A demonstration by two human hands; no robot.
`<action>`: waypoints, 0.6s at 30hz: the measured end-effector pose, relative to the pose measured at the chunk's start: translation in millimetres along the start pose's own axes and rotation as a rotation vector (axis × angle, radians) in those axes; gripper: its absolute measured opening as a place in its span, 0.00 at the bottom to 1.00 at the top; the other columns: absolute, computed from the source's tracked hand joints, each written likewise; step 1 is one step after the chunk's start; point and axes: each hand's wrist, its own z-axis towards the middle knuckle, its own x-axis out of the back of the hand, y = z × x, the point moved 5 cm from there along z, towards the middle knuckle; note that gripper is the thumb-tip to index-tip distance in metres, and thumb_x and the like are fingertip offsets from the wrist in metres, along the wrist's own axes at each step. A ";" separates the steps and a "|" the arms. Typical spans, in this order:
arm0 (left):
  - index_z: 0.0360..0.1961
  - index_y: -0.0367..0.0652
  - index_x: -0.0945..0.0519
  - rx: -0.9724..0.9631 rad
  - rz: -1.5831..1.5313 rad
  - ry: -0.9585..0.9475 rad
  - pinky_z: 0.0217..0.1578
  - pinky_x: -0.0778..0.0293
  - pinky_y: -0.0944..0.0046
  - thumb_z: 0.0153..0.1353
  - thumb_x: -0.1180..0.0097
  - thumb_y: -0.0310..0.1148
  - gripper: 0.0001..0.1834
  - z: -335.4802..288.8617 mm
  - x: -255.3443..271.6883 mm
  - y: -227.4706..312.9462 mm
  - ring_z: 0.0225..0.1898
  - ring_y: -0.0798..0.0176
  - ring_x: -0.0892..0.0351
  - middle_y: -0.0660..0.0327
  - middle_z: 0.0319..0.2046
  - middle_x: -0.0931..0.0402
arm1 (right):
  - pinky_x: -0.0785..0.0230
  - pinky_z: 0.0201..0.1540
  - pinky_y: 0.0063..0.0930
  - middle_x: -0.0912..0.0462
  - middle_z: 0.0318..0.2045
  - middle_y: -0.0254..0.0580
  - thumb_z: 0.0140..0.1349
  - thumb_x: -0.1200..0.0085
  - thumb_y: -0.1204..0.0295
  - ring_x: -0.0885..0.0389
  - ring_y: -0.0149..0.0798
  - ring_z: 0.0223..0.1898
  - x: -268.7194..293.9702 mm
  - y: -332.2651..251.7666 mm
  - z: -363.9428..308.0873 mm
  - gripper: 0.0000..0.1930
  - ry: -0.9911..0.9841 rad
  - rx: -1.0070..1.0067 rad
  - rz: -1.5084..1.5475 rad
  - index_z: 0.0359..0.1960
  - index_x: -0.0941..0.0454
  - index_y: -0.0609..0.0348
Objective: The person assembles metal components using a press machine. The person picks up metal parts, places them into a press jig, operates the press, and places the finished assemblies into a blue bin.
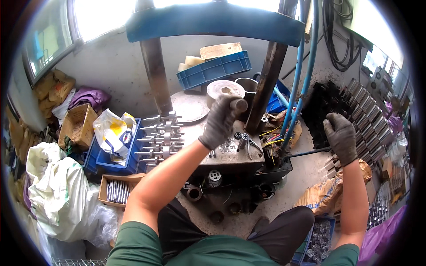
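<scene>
My left hand [218, 122], in a dark work glove, is closed around a short metal cylinder [239, 105] whose round end points up and right. It is above the metal worktable of a press. Just beyond it sits a thick round steel block [222, 90] with a hole in its top. To the right, my gloved right hand [341, 136] is raised, fingers loosely bent and apart, with nothing visible in it. Near its wrist ends a black lever bar [310, 152]. Small rings [238, 135] and pliers [254, 148] lie on the table. Several shafted metal rotors [166, 137] line its left side.
A blue press frame [213, 24] spans the far side, with blue hoses [301, 88] at its right. Stacked metal cylinders [366, 119] stand far right. Blue crates [213, 71], a box of rods [119, 191] and a white sack [55, 181] surround the table.
</scene>
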 end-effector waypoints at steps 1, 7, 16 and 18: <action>0.56 0.44 0.23 0.138 -0.112 -0.022 0.39 0.22 0.68 0.76 0.42 0.39 0.14 -26.8 -2.1 -2.8 0.35 0.70 0.21 0.65 0.40 0.21 | 0.20 0.41 0.40 0.15 0.33 0.52 0.66 0.38 0.70 0.13 0.52 0.36 5.9 -10.9 -9.7 0.10 0.006 0.062 -0.037 0.42 0.17 0.65; 0.42 0.45 0.22 0.698 -0.045 0.217 0.21 0.26 0.65 0.75 0.48 0.61 0.27 -180.3 11.7 -38.7 0.16 0.69 0.31 0.67 0.19 0.29 | 0.23 0.39 0.45 0.16 0.33 0.52 0.61 0.36 0.70 0.15 0.55 0.35 29.0 -51.6 -111.4 0.11 -0.156 0.227 -0.167 0.43 0.18 0.63; 0.33 0.47 0.20 1.211 -0.204 0.510 0.24 0.22 0.55 0.75 0.51 0.45 0.17 -227.6 51.1 -92.1 0.18 0.63 0.27 0.67 0.18 0.27 | 0.22 0.38 0.45 0.14 0.36 0.50 0.58 0.33 0.70 0.15 0.55 0.34 -51.3 -126.5 -122.1 0.15 -0.264 0.337 0.248 0.44 0.19 0.61; 0.33 0.46 0.20 1.226 -0.202 0.515 0.23 0.21 0.54 0.75 0.51 0.45 0.17 -226.1 53.3 -100.8 0.18 0.62 0.27 0.66 0.18 0.27 | 0.22 0.38 0.45 0.14 0.36 0.50 0.59 0.33 0.70 0.15 0.54 0.34 -102.7 -107.6 -119.3 0.12 -0.265 0.263 0.291 0.42 0.17 0.62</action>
